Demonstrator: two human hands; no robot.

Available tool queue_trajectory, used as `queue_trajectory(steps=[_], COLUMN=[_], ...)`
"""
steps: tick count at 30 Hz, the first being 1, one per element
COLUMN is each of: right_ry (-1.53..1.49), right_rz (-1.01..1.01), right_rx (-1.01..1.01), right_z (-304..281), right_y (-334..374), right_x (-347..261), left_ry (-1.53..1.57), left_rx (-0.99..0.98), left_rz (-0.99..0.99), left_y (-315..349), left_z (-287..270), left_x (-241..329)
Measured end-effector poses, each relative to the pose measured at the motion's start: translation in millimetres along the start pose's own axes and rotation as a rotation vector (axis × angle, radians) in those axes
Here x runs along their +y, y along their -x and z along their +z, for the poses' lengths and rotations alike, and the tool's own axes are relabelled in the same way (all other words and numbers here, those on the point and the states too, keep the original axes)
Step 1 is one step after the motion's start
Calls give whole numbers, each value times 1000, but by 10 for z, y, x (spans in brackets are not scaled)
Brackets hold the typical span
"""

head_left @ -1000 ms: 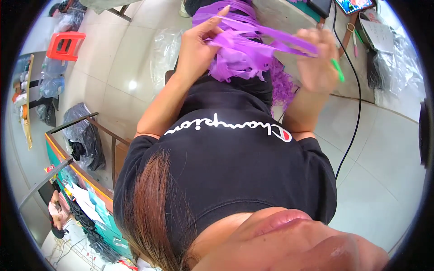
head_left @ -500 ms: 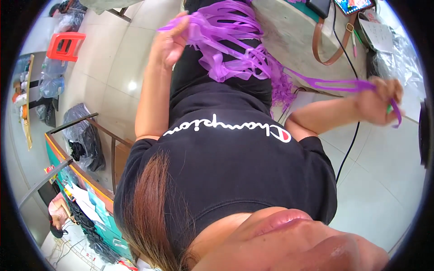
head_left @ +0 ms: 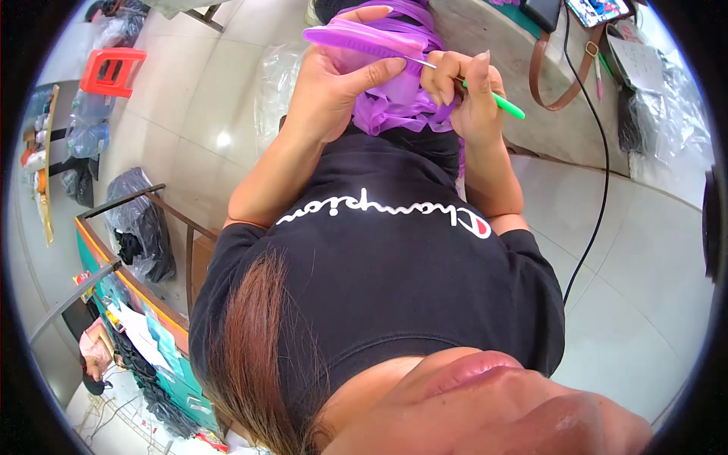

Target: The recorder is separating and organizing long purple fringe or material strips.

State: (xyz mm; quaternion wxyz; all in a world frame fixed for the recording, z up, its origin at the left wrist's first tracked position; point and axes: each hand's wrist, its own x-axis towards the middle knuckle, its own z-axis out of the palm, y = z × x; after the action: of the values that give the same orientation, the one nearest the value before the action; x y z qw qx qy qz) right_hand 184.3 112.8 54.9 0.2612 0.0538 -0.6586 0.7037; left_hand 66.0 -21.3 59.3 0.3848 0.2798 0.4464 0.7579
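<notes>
My left hand (head_left: 327,91) grips a glossy purple band (head_left: 349,39), which stretches across the fingers with the thumb pressed on its lower edge. Close beside it on the right, my right hand (head_left: 478,102) is closed round a slim tool with a green handle (head_left: 508,106). The tool's thin metal shaft points left to the band, near my left thumb; its tip is too small to make out. More purple bands (head_left: 387,117) lie in loose loops over my black-clad lap, under both hands.
A grey table (head_left: 485,45) at the far right bears a lit phone (head_left: 599,9) and a brown strap (head_left: 540,76). A black cable (head_left: 607,159) runs down to the floor. At left are a red stool (head_left: 114,72) and a bagged bundle (head_left: 140,220). Another person (head_left: 97,349) sits lower left.
My right hand has come in from far right to meet my left, and the stretched purple strand between them is gone. My left hand has turned and now spreads a band. A clear bag shows at left.
</notes>
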Motion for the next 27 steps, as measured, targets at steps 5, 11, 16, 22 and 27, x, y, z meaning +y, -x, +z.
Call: queue_trajectory(steps=[5, 11, 16, 22, 27], right_ry=[37, 523, 199, -540, 486], right_rz=[56, -155, 169, 330, -336], right_rx=[36, 369, 849, -182, 27], right_z=[34, -304, -1576, -1343, -202], right_y=[22, -84, -378, -167, 25], right_x=[25, 95, 264, 79, 20], left_ry=[-63, -104, 448, 222, 114], left_rx=[12, -31, -854, -155, 110], left_rz=[51, -10, -584, -379, -132], left_y=[-13, 19, 126, -6, -48], left_z=[3, 41, -160, -73, 36], left_x=[-39, 25, 132, -55, -182])
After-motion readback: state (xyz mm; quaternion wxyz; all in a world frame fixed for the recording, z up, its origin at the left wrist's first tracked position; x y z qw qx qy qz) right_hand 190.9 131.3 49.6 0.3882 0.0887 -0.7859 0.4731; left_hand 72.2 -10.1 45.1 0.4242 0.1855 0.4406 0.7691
